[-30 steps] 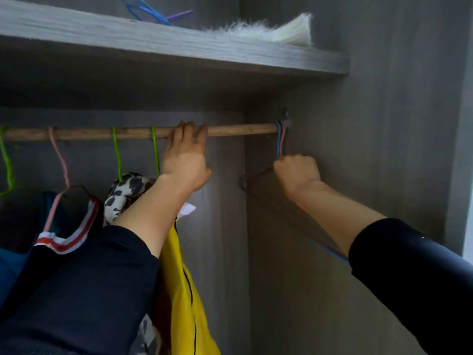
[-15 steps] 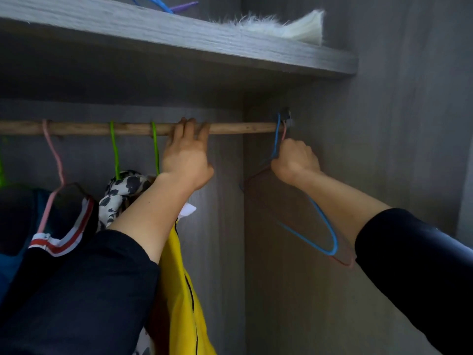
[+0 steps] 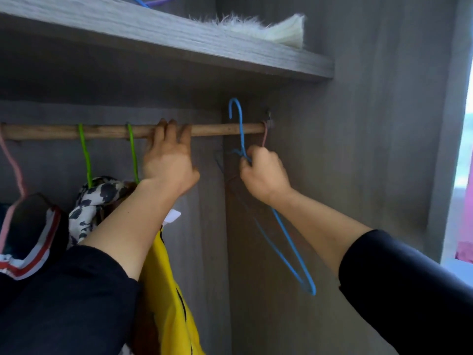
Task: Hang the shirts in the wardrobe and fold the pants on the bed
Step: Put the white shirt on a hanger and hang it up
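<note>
Change noted: the blue hanger (image 3: 240, 131) is off the rod (image 3: 102, 131). Its hook now stands free above the rod, where half a second ago it hung at the right end. We read this as fetching a bare hanger for the next shirt; no shirt is on it yet. The right hand (image 3: 263, 175) is raised, fingers curled tight round the hanger's neck. The left hand (image 3: 167, 162) reaches up, fingers hooked over the rod, above the yellow shirt (image 3: 163, 290) already hung.

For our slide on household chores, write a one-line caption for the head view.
Left hand grips the wardrobe rail; right hand holds an empty blue hanger, its hook above the rail.
</note>
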The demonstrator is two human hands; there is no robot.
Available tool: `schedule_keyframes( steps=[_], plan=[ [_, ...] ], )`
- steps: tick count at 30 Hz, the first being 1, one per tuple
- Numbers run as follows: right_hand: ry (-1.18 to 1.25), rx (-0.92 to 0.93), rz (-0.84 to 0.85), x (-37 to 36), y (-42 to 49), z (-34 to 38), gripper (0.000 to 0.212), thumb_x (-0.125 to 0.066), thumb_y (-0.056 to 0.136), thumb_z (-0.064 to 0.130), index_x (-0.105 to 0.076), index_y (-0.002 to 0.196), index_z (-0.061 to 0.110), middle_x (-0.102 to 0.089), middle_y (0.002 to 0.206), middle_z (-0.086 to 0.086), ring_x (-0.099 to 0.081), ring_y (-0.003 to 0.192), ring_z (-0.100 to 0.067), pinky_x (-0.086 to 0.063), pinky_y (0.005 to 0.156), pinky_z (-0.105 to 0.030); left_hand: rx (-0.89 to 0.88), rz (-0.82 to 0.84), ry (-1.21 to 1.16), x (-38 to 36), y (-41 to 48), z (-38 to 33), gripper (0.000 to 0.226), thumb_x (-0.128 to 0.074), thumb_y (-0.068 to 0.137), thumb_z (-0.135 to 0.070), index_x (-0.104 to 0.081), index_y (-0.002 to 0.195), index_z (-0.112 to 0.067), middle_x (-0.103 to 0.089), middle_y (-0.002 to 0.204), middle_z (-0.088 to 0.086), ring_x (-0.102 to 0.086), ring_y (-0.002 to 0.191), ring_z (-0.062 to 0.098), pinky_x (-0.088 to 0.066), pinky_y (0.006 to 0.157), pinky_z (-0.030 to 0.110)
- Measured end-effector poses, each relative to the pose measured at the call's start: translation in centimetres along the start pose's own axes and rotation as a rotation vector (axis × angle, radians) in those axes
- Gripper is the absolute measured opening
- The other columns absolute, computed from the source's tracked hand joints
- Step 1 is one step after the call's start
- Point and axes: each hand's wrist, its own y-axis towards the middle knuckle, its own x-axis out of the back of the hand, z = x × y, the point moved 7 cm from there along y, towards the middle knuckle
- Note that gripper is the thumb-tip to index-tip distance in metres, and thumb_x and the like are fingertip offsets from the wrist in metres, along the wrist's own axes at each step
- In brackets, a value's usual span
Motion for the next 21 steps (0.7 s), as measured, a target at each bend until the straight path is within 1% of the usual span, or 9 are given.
schedule_keyframes(
  steps=[5,7,9,11,13,15,17,20,21],
  plan=[
    [0.030,0.022,0.062,0.7,-4.1,0.2,0.017,-0.046,0.091,0.021,-0.056,0.088,0.007,-0.065,0.100,-0.025,-0.057,0.099,-0.044,-0.044,0.075,-0.039,0.049,0.143,-0.030,0.2,-0.1,0.1,0.084,-0.067,0.080,-0.033,-0.023,0.149,-0.018,-0.014,0.157,0.010,-0.007,0.145,0.030,-0.011,0.118,0.039],
    [0.061,0.020,0.086,2.0,-5.5,0.1,0.014,-0.048,0.089,0.021,-0.055,0.082,0.010,-0.066,0.097,-0.023,-0.058,0.097,-0.043,-0.041,0.071,-0.037,0.070,0.185,-0.085,0.6,-1.1,-0.9,0.079,-0.067,0.080,-0.035,-0.029,0.147,-0.019,-0.018,0.157,0.010,-0.015,0.143,0.034,-0.019,0.115,0.042],
    [0.099,-0.002,0.114,3.6,-6.9,-0.3,0.015,-0.049,0.088,0.022,-0.057,0.081,0.010,-0.065,0.094,-0.020,-0.058,0.093,-0.041,-0.038,0.068,-0.034,0.094,0.198,-0.146,1.2,-2.7,-2.3,0.071,-0.067,0.080,-0.035,-0.037,0.142,-0.016,-0.027,0.152,0.013,-0.028,0.136,0.038,-0.029,0.109,0.044],
    [0.154,-0.033,0.149,5.4,-8.5,-1.1,0.018,-0.052,0.086,0.023,-0.059,0.079,0.008,-0.064,0.083,-0.013,-0.058,0.083,-0.037,-0.038,0.063,-0.030,0.099,0.202,-0.204,1.7,-4.6,-4.1,0.065,-0.066,0.081,-0.032,-0.043,0.139,-0.013,-0.036,0.146,0.018,-0.035,0.131,0.040,-0.033,0.106,0.045],
    [0.229,-0.054,0.194,7.3,-10.5,-2.0,0.019,-0.056,0.087,0.024,-0.059,0.072,0.011,-0.058,0.067,-0.002,-0.056,0.066,-0.024,-0.037,0.052,-0.028,0.110,0.182,-0.288,2.6,-6.6,-6.0,0.060,-0.066,0.081,-0.028,-0.047,0.136,-0.012,-0.039,0.143,0.018,-0.037,0.129,0.040,-0.033,0.105,0.044],
    [0.249,-0.055,0.222,9.7,-12.9,-3.1,0.024,-0.059,0.087,0.026,-0.057,0.066,0.015,-0.054,0.058,0.004,-0.051,0.055,-0.014,-0.037,0.048,-0.024,0.126,0.148,-0.386,3.7,-8.9,-8.6,0.055,-0.066,0.081,-0.023,-0.051,0.133,-0.013,-0.043,0.140,0.017,-0.038,0.127,0.038,-0.033,0.104,0.042],
    [0.259,-0.057,0.240,12.3,-15.7,-4.6,0.030,-0.060,0.088,0.029,-0.055,0.063,0.014,-0.053,0.055,0.004,-0.049,0.051,-0.013,-0.040,0.049,-0.024,0.130,0.098,-0.496,5.1,-11.8,-11.8,0.049,-0.064,0.081,-0.017,-0.054,0.129,-0.012,-0.049,0.133,0.018,-0.042,0.122,0.038,-0.034,0.101,0.040],
    [0.236,-0.061,0.244,16.8,-20.0,-7.7,0.040,-0.062,0.088,0.034,-0.054,0.059,0.009,-0.047,0.049,0.004,-0.044,0.047,-0.012,-0.037,0.047,-0.024,0.138,0.005,-0.627,7.6,-16.8,-17.0,0.044,-0.061,0.080,-0.012,-0.057,0.124,-0.011,-0.055,0.123,0.015,-0.046,0.115,0.036,-0.036,0.096,0.040],
    [0.232,-0.070,0.253,18.3,-21.7,-9.0,0.043,-0.063,0.088,0.036,-0.052,0.056,0.010,-0.044,0.045,0.007,-0.041,0.044,-0.009,-0.035,0.045,-0.023,0.127,-0.024,-0.660,8.4,-18.5,-18.9,0.043,-0.061,0.079,-0.010,-0.058,0.122,-0.010,-0.056,0.121,0.015,-0.047,0.112,0.035,-0.036,0.095,0.039]
  ],
)
